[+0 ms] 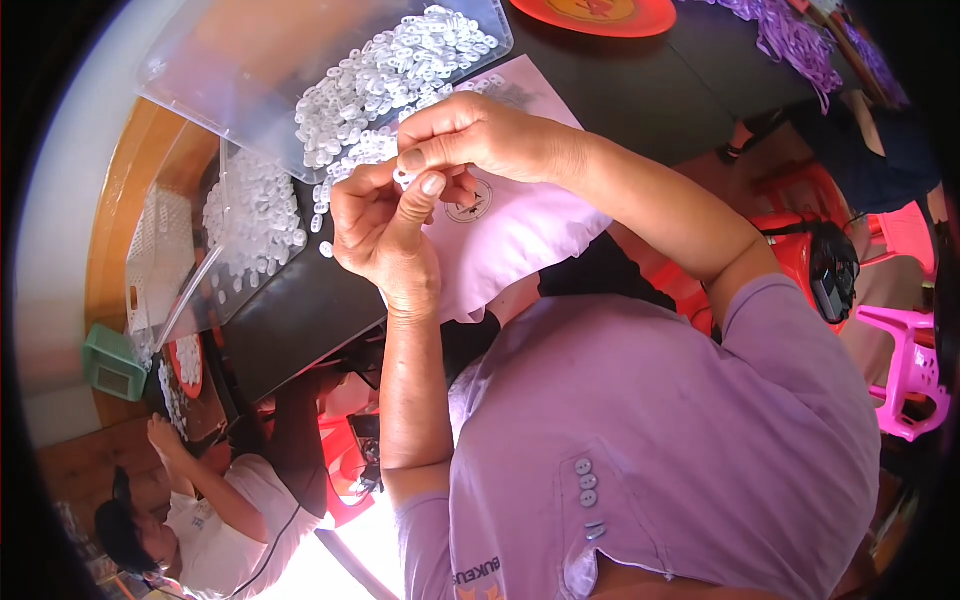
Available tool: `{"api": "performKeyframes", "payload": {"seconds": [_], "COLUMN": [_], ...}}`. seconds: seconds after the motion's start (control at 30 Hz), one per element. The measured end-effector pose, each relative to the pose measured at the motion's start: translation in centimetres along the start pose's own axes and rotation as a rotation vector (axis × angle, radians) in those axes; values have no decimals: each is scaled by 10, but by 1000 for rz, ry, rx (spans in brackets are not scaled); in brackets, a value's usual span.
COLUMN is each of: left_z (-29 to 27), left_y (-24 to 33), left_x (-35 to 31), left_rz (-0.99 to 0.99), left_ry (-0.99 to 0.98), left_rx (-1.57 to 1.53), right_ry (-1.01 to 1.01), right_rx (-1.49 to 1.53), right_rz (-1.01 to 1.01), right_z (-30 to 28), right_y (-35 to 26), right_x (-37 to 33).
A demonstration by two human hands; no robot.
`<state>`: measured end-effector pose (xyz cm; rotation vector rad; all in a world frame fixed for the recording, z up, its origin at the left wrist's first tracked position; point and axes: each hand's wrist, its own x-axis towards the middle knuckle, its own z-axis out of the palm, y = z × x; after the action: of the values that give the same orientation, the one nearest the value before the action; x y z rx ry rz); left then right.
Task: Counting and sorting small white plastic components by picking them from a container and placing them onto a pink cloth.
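Observation:
In front of my chest, both hands meet over a small white oval plastic piece (403, 178) with a hole in it. My left hand (385, 235) pinches it between thumb and fingers from below. From above, my right hand (475, 138) has its thumb and forefinger closed on the same piece. The fingers cover most of it. Just beyond lies a heap of similar white oval pieces (390, 80), some spilling onto the table by my left hand. A pink cloth (530, 245) with a round printed mark spreads under my hands and over the table's edge.
A clear plastic bin (215, 125) stands at the far left beside more white pieces (255, 210) and a green basket (113, 362). An orange-red plate (600, 14) and purple strips (785, 45) are at the back. Another person (225, 510) works lower left. A pink stool (910, 370) stands right.

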<state>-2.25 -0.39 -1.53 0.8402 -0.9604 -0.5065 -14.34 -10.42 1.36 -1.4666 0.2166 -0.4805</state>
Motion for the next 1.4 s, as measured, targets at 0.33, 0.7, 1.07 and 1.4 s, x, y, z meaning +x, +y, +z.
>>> {"api": "performKeyframes", "payload": {"seconds": [0.33,0.7,1.07,1.4], "left_z": [3,-1,8,3], "left_y": [-3,-6,2,0], "left_x": [0,-2,9,7], "left_rz": [56,117,-221,-229], "left_ry": [18,-89,47,48], "left_rx": [87,37,98,167], "right_ry": [-84,-168,337,364], "right_rx": [162,212,-243,-562], "right_rz": [64,76,-161,-354], "right_z": [-6,-5,0,3], "right_y": [2,0,12,15], "right_x": [2,-5,7,10]}}
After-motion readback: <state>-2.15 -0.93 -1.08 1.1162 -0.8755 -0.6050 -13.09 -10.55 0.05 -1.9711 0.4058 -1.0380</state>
